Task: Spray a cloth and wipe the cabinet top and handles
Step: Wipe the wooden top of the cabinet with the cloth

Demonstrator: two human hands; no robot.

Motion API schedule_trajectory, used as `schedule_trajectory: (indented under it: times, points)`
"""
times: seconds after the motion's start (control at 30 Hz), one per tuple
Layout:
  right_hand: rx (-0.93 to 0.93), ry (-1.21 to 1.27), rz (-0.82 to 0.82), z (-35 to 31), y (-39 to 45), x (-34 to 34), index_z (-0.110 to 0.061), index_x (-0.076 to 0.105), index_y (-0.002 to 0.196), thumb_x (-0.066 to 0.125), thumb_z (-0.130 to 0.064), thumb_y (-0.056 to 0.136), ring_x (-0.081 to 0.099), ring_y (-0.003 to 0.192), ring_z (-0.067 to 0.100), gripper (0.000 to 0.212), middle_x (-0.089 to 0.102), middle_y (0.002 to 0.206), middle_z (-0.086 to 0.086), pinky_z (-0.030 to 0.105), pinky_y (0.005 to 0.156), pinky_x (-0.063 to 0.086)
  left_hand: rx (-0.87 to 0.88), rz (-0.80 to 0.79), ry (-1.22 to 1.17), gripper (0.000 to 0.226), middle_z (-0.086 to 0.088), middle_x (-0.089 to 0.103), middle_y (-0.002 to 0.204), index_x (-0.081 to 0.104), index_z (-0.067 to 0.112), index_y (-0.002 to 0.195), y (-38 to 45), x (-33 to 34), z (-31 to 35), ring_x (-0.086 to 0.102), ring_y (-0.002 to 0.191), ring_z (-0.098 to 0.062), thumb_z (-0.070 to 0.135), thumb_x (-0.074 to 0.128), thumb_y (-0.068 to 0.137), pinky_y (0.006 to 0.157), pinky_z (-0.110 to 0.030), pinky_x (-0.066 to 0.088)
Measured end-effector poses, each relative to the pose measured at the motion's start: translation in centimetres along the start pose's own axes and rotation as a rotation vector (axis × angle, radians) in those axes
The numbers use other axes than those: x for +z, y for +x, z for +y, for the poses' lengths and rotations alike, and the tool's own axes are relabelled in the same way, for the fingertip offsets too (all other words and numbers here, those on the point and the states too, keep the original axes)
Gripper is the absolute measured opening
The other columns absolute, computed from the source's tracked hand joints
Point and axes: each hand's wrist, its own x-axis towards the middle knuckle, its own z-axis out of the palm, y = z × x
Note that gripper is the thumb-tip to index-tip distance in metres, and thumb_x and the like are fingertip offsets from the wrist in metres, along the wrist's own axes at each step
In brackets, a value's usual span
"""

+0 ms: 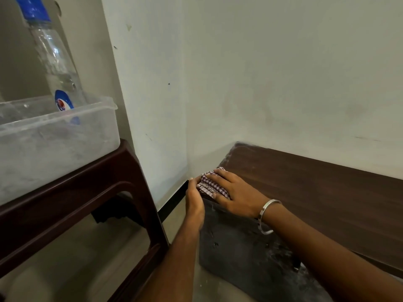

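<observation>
Wiping stage, cabinet top. Right hand, wearing a metal bangle at the wrist, lies palm-down with fingers spread over a folded checked cloth and presses it onto the dark wooden cabinet top. The cloth sits at the corner of the top nearest the wall junction, at about 7 o'clock from the frame centre. Left hand stands at 9 o'clock of the cloth, against the cabinet's end edge, its fingers curled at the cloth's fringe; whether it pinches the fabric or merely steadies it cannot be told. Dust shows along the back edge at 12 o'clock of the cloth.

A clear spray bottle with a blue head stands in a translucent plastic tub on a brown plastic stool, at 10 o'clock and well apart from both hands.

Judgement: spraying appears done, and the wipe is at the top's end corner. The next move calls for drawing the cloth toward 3 o'clock along the bare wood under steady pressure, then the handles, which are not in view.
</observation>
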Motion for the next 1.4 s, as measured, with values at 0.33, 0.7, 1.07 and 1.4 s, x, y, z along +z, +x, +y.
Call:
schedule_trajectory:
  times: [0.33, 0.7, 1.07, 1.4]
  points:
    - [0.028, -0.009, 0.044, -1.4, 1.1, 0.2, -0.034, 0.023, 0.149, 0.045, -0.044, 0.094, 0.014, 0.147, 0.018, 0.060, 0.018, 0.159, -0.004, 0.035, 0.120, 0.013, -0.037, -0.032, -0.034, 0.055, -0.016, 0.065, 0.112, 0.060, 0.004, 0.118, -0.7, -1.4, 0.2, 0.061, 0.095, -0.024, 0.041, 0.022, 0.103, 0.078, -0.029, 0.049]
    - [0.029, 0.068, -0.030, -0.4, 2.0, -0.7, -0.035, 0.024, 0.149, 0.045, -0.039, 0.096, 0.012, 0.147, 0.015, 0.057, 0.014, 0.160, -0.005, 0.031, 0.118, 0.012, -0.066, -0.063, -0.054, 0.048, -0.011, 0.073, 0.083, 0.066, 0.009, 0.098, -0.9, -0.5, -0.1, 0.064, 0.079, -0.025, 0.043, 0.031, 0.101, 0.061, -0.024, 0.056]
    - [0.227, -0.004, 0.030, 4.6, 6.3, -2.4, -0.028, 0.023, 0.151, 0.046, -0.037, 0.096, 0.009, 0.148, 0.020, 0.060, 0.013, 0.161, 0.002, 0.030, 0.118, 0.007, 0.085, 0.044, 0.196, 0.039, -0.011, 0.071, 0.102, 0.072, 0.028, 0.098, 1.4, 0.1, -3.0, 0.067, 0.097, -0.030, 0.048, 0.045, 0.079, 0.090, -0.052, 0.054]
    - [0.052, 0.021, -0.063, 4.0, 4.7, -2.2, -0.035, 0.019, 0.150, 0.044, -0.041, 0.097, 0.011, 0.147, 0.015, 0.059, 0.010, 0.161, -0.007, 0.032, 0.118, 0.011, 0.321, 0.159, 0.269, 0.029, -0.003, 0.066, 0.093, 0.065, 0.022, 0.099, -0.7, 1.1, -2.8, 0.065, 0.085, -0.018, 0.022, 0.035, 0.102, 0.065, -0.025, 0.052]
